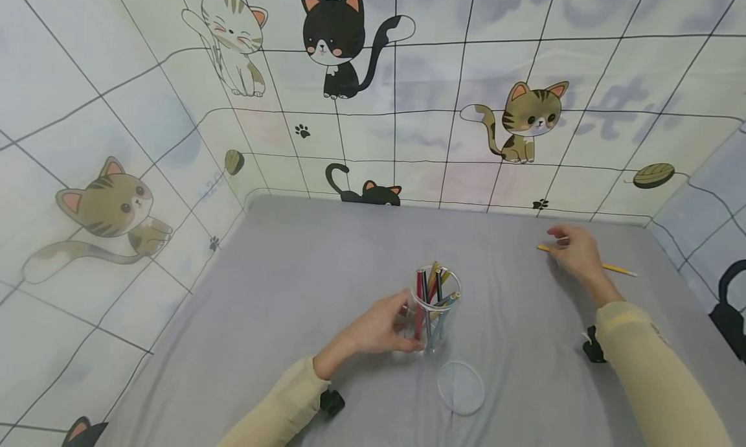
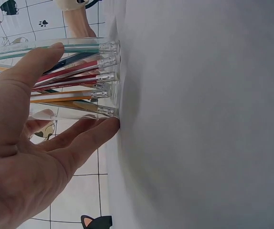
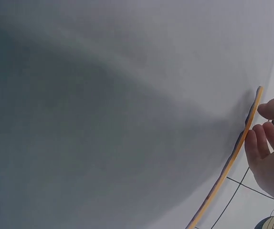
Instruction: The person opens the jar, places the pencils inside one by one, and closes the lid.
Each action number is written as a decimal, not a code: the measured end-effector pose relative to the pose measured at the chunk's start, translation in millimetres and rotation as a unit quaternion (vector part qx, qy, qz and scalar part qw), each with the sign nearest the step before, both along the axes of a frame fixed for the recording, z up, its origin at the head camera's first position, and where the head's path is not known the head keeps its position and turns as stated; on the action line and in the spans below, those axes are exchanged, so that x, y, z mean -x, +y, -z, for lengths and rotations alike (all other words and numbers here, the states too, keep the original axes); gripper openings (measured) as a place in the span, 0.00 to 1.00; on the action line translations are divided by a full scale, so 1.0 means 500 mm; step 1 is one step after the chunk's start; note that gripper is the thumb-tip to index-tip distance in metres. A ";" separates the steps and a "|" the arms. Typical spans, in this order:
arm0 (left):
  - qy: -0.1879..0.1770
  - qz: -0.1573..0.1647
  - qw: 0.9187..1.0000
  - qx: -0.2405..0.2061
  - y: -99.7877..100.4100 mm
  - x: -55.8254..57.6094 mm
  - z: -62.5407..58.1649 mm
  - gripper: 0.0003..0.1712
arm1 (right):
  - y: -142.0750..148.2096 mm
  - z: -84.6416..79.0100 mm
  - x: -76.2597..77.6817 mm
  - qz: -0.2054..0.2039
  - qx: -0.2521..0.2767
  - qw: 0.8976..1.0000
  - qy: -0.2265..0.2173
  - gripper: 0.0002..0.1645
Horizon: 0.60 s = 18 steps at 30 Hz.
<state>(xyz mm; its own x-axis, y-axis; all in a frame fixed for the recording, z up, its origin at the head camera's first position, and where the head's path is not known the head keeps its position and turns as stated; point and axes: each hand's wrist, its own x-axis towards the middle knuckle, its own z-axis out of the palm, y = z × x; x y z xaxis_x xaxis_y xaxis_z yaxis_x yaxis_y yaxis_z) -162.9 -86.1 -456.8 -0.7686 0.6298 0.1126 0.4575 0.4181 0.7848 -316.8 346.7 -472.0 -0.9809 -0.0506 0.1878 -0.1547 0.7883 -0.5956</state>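
Note:
A clear round jar [image 1: 438,327] stands upright on the table, holding several pencils [image 2: 75,78] in red, yellow, black and teal. From its left side my left hand [image 1: 373,324] grips it, thumb on the near side and fingers round the far side. At the back right, a yellow pencil [image 1: 619,269] lies flat on the cloth. Over it is my right hand [image 1: 577,256], with thumb and fingers apart. In the right wrist view the fingertips [image 3: 252,138] are at the pencil's edge; whether they touch it is hard to tell.
Just in front of the jar, a clear round lid [image 1: 460,387] lies flat on the grey tablecloth [image 1: 303,252]. Behind and to both sides rise white walls [image 1: 431,129] with a grid and cartoon cats. A dark wrist camera [image 1: 332,401] sits at the left sleeve.

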 end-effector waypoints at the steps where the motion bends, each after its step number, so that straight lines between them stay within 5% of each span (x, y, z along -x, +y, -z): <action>1: -0.001 0.000 1.000 0.001 0.000 0.000 -0.001 0.34 | 0.002 0.002 0.001 -0.005 -0.007 1.000 0.000 0.25; 18: 0.009 0.005 1.000 -0.004 0.002 0.000 -0.001 0.32 | -0.002 -0.014 -0.002 -0.063 -0.086 0.994 -0.008 0.17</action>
<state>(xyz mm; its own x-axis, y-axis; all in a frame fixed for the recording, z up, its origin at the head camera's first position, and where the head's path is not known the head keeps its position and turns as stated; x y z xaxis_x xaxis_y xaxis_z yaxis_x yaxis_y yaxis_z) -163.0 -85.0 -456.4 -0.7597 0.6368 0.1319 0.4763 0.4068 0.7795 -315.7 345.5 -464.9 -0.9676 -0.2024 0.1508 -0.2497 0.8538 -0.4568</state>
